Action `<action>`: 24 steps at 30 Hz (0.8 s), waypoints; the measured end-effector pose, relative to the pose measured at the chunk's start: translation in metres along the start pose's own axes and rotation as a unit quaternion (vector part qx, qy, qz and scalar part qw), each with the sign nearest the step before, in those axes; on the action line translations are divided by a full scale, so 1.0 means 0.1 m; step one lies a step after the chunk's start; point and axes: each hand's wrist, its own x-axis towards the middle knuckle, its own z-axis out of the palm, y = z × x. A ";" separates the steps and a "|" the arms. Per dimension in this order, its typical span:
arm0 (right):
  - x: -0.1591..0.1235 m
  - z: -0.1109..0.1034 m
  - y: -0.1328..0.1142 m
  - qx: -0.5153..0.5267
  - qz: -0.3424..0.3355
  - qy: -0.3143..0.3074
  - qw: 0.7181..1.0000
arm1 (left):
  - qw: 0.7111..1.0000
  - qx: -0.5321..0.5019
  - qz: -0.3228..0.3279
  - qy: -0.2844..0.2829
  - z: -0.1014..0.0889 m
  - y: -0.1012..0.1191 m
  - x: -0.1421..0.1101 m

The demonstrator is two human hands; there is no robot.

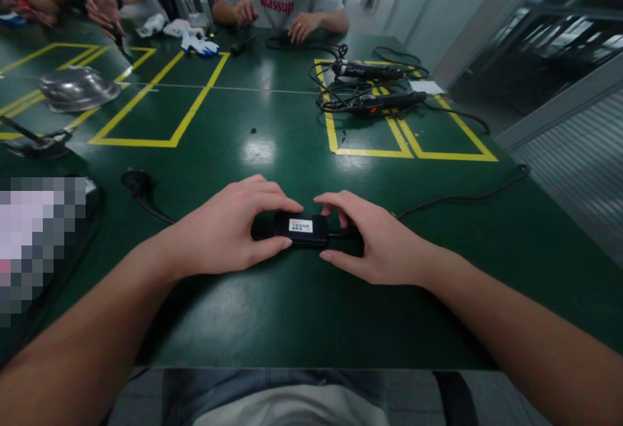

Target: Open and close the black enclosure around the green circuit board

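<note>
A small black in-line box [318, 239] on a power cord lies flat on the green table, with a white printed label [301, 225] facing up. My left hand [228, 228] holds its left end, thumb at the near edge and index finger at the far edge. Around the cord at the box's right end curves my right hand [374, 238], thumb and fingers apart and gripping nothing. From under my left hand the cord runs out to a black plug [137, 182]. On the other side the black cord [452, 200] extends toward the right table edge.
Black handheld tools [370, 72] with coiled cables lie within yellow tape [374, 152] at the back right. A shiny metal bowl-like part [78, 88] is at the left, near a pixelated device [29, 244]. Gloves [197, 43] lie farther back. Two people sit across the table.
</note>
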 end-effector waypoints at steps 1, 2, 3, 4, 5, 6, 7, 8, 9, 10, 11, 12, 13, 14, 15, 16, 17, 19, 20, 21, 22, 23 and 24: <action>0.01 0.00 0.00 0.001 -0.005 -0.003 1.000 | 1.000 -0.002 0.003 -0.010 0.02 0.01 0.00; 0.01 0.00 0.00 0.000 -0.010 -0.005 1.000 | 1.000 -0.003 0.002 -0.018 0.04 0.01 0.00; 0.02 0.01 0.00 -0.002 -0.011 -0.007 1.000 | 1.000 -0.004 -0.002 -0.025 0.05 0.01 0.00; 0.02 0.01 0.01 -0.006 -0.012 -0.009 1.000 | 1.000 -0.006 -0.006 -0.029 0.07 0.01 0.00; 0.02 0.01 0.01 -0.009 -0.011 -0.010 1.000 | 0.999 -0.007 -0.010 -0.032 0.08 0.01 0.00; 0.03 0.01 0.01 -0.011 -0.010 -0.010 1.000 | 0.999 -0.008 -0.013 -0.033 0.09 0.01 -0.01; 0.03 0.01 0.01 -0.011 -0.009 -0.010 1.000 | 0.999 -0.008 -0.015 -0.032 0.09 0.01 -0.01; 0.03 0.01 0.01 -0.011 -0.009 -0.009 1.000 | 0.999 -0.007 -0.017 -0.032 0.09 0.01 -0.01; 0.03 0.01 0.01 -0.010 -0.010 -0.008 1.000 | 0.999 -0.006 -0.021 -0.031 0.09 0.01 -0.01; 0.03 0.01 0.01 -0.008 -0.011 -0.007 1.000 | 0.999 -0.006 -0.025 -0.031 0.09 0.01 -0.01; 0.03 0.01 0.01 -0.006 -0.012 -0.008 1.000 | 0.999 -0.007 -0.030 -0.035 0.08 0.02 -0.01; 0.03 0.01 0.01 -0.004 -0.012 -0.009 1.000 | 0.999 -0.008 -0.034 -0.040 0.08 0.02 -0.01; 0.03 0.01 0.01 -0.003 -0.010 -0.009 1.000 | 0.998 -0.007 -0.037 -0.045 0.08 0.02 0.00; 0.03 0.01 0.01 -0.005 -0.009 -0.008 1.000 | 0.998 -0.005 -0.038 -0.047 0.08 0.03 0.00; 0.03 0.01 0.01 -0.012 -0.009 -0.005 1.000 | 0.998 0.000 -0.038 -0.045 0.09 0.03 0.01; 0.03 0.02 0.01 -0.025 -0.011 -0.001 1.000 | 0.998 0.007 -0.038 -0.042 0.09 0.03 0.01; 0.03 0.02 0.01 -0.041 -0.014 0.003 0.999 | 0.998 0.016 -0.039 -0.037 0.10 0.03 0.01; 0.03 0.03 0.01 -0.073 -0.021 0.006 0.997 | 0.998 0.027 -0.043 -0.033 0.11 0.02 0.02; 0.03 0.03 0.00 -0.082 -0.021 0.006 0.996 | 0.998 0.030 -0.046 -0.034 0.12 0.02 0.02; 0.03 0.03 0.00 -0.085 -0.020 0.005 0.996 | 0.998 0.029 -0.047 -0.037 0.12 0.01 0.02; 0.03 0.03 0.00 -0.084 -0.019 0.005 0.996 | 0.998 0.027 -0.048 -0.039 0.12 0.01 0.03; 0.04 0.02 0.00 -0.082 -0.019 0.006 0.996 | 0.998 0.024 -0.048 -0.040 0.12 0.01 0.03; 0.04 0.02 0.00 -0.083 -0.022 0.006 0.996 | 0.998 0.022 -0.048 -0.041 0.12 0.01 0.03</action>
